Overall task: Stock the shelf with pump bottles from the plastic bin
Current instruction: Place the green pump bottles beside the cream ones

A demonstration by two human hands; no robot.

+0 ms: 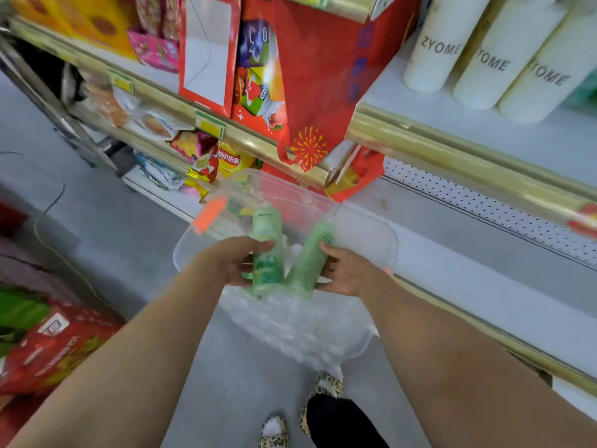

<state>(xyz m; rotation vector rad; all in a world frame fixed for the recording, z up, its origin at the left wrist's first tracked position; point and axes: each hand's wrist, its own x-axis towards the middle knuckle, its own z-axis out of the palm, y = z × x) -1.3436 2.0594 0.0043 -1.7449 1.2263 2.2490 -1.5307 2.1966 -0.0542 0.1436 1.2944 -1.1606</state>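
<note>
Two green bottles [266,253], lengthwise forward, V-splayed.

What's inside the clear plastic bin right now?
Two green bottles: the left hand grips the left bottle, the right hand holds the right bottle. The hands and motion blur hide whatever else lies on the bin floor.

Three white bottles [491,59] in a row on the shelf [436,114] at upper right each carry the word "ZYOME" in grey capitals, with the first letter partly hidden on two of them. Lower down, left of centre, a yellow crisp bag [231,161] shows the red "Lay's" logo with Chinese characters beside it. Print on the green bottles [266,253] and the yellow price tags [210,126] is too blurred to read.
</note>
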